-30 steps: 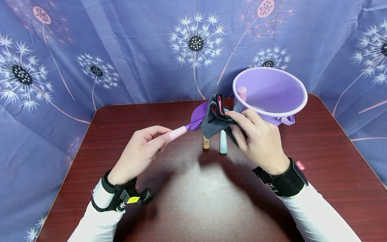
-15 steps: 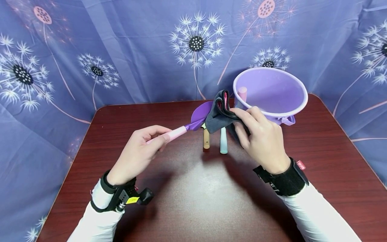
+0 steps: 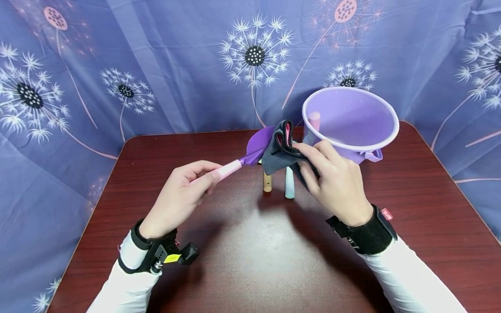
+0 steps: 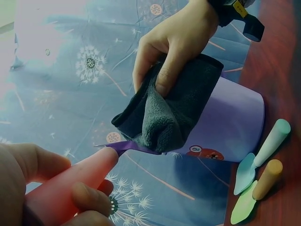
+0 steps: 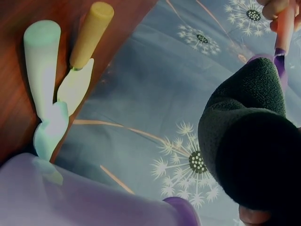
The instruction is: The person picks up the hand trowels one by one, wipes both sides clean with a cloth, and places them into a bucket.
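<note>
Plastic, purple-bladed and pink-handled: toy shovel (image 3: 250,155) held aloft at frame centre of the head view, handle pinched by left hand (image 3: 181,193), blade wrapped by dark grey cloth (image 3: 279,150) bunched in right hand (image 3: 336,182). Judged light, stiff, somewhat slick; best taken by the handle. Cloth judged soft and limp, to be gathered in a bunch. Purple bucket (image 3: 352,124) just behind at upper right, close enough to be knocked.

From the left wrist: pink handle (image 4: 70,181) clamped in curled fingers at lower left, cloth (image 4: 167,110) folded over the blade tip. Two small tools (image 4: 261,174) flat on the dark red counter (image 4: 282,94), lower right.

From the right wrist: cloth (image 5: 249,141) filling the right side; same tools (image 5: 61,75) at upper left, directly beneath the work.
</note>
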`<state>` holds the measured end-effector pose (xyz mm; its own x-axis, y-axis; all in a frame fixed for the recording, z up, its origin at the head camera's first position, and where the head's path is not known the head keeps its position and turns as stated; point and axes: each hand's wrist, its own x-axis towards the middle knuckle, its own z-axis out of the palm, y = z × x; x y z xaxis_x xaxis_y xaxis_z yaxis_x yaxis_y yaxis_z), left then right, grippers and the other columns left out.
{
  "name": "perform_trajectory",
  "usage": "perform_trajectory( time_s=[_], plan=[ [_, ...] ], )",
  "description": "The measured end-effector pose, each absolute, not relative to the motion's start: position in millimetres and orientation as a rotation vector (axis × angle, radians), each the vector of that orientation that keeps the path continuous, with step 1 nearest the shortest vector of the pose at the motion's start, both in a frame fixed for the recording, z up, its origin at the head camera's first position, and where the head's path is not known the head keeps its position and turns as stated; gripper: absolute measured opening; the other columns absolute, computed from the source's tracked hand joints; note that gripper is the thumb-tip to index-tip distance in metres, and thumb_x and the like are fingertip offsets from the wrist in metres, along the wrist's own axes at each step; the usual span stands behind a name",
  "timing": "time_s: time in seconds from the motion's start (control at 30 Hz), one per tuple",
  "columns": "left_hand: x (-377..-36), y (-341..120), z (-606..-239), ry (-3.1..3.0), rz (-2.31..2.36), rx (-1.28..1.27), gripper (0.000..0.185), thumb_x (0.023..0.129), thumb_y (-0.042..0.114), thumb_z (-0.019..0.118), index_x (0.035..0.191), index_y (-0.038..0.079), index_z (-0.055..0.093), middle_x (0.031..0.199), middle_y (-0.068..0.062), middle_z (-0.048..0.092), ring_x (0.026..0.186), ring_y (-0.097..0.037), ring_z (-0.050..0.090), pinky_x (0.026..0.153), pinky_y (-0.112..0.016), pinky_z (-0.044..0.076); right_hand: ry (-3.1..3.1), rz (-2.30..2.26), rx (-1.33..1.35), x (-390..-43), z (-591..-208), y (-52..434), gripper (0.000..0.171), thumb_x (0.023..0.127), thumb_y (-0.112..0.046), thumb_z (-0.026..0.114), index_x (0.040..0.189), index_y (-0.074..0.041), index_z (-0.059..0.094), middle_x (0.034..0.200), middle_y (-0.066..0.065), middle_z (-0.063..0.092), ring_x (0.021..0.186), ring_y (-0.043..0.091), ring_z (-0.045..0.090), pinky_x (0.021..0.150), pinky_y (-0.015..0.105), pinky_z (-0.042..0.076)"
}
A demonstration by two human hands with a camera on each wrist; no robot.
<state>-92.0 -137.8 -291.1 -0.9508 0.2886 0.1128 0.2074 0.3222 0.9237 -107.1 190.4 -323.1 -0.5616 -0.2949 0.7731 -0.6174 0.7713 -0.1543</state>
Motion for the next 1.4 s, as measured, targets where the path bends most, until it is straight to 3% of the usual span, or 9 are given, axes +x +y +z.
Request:
perform_trajectory(
  time_s=[0.53, 1.4],
  plan=[
    [-96, -135, -297, 2.457, 1.722, 0.437, 0.019, 0.109, 0.021, 0.06, 0.113, 0.005, 0.071, 0.077, -0.01, 0.055, 0.06, -0.017, 0.044, 0.05, -0.027, 0.034, -2.151, 0.553, 0.901, -103, -331, 175, 0.03, 0.103, -0.02, 0.059, 0.128, -0.015, 0.074, 0.09, 0.002, 0.057, 0.059, 0.015, 0.049, 0.044, 0.037, 0.043],
    [-97, -135, -296, 2.402, 1.772, 0.381, 0.018, 0.11, 0.021, 0.058, 0.113, 0.009, 0.07, 0.078, -0.012, 0.055, 0.056, -0.014, 0.04, 0.049, -0.026, 0.032, -2.303, 0.484, 1.052, -99, -331, 177, 0.035, 0.101, -0.017, 0.059, 0.134, -0.017, 0.072, 0.098, -0.002, 0.06, 0.059, 0.013, 0.053, 0.048, 0.037, 0.047]
  ],
)
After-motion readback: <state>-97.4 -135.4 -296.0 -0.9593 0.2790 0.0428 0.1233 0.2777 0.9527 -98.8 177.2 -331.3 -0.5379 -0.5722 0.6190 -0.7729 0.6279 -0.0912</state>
